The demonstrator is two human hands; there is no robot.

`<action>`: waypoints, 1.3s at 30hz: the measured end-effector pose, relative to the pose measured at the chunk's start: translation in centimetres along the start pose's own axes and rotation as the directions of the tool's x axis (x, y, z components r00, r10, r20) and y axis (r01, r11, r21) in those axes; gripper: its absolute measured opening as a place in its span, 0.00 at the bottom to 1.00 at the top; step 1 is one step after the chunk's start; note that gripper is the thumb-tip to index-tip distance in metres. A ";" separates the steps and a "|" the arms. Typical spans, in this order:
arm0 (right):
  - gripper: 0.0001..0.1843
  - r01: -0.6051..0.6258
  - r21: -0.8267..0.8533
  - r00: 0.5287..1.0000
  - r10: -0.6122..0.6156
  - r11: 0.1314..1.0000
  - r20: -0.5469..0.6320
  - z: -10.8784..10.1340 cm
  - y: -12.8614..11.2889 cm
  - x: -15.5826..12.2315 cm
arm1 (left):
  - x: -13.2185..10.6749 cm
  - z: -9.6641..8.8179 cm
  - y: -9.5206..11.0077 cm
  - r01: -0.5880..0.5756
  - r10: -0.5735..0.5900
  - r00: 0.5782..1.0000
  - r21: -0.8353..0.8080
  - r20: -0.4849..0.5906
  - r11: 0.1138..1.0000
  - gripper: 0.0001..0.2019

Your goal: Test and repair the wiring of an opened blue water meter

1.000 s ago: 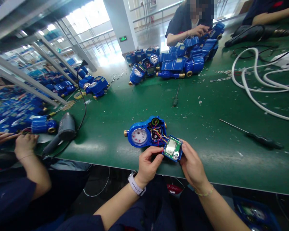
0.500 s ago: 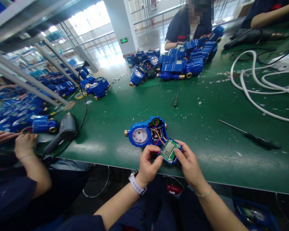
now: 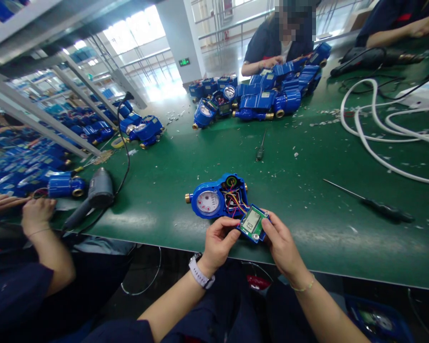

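An opened blue water meter point(image 3: 214, 197) lies on the green table point(image 3: 164, 190) near its front edge, its round dial facing up and coloured wires spilling from its body. The wires run to a small green display board in a blue frame point(image 3: 252, 223). My left hand point(image 3: 218, 243) pinches the board's left edge. On the board's right side my right hand point(image 3: 280, 243) grips it with curled fingers. Both hands hold the board just above the table, tilted toward me.
A long screwdriver point(image 3: 372, 202) lies to the right, a smaller one point(image 3: 260, 147) behind the meter. A heat gun point(image 3: 93, 193) with its cable rests at left. Piles of blue meters point(image 3: 264, 95) sit across the table. White hose point(image 3: 379, 128) loops at right. Other people work around.
The display board has been turned slightly in my hands and now sits a little closer to the meter. The meter has not moved.
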State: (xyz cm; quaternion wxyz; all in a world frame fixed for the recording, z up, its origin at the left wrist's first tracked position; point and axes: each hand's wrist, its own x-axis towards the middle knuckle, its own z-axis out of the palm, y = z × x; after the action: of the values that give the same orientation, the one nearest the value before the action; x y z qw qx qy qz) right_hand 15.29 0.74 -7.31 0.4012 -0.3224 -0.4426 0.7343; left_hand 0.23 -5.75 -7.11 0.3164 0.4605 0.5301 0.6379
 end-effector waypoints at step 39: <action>0.21 -0.299 0.320 0.953 0.295 0.899 0.061 -1.4 -1.9 1.4 | 2.8 -0.4 3.2 -0.349 0.269 0.935 0.450 0.233 0.822 0.10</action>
State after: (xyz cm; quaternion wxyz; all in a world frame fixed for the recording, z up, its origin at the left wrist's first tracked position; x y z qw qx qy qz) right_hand 16.33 3.09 -6.26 0.3299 -0.3115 -0.2629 0.8515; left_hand -0.88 -4.14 -3.30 0.1242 0.6540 0.5637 0.4889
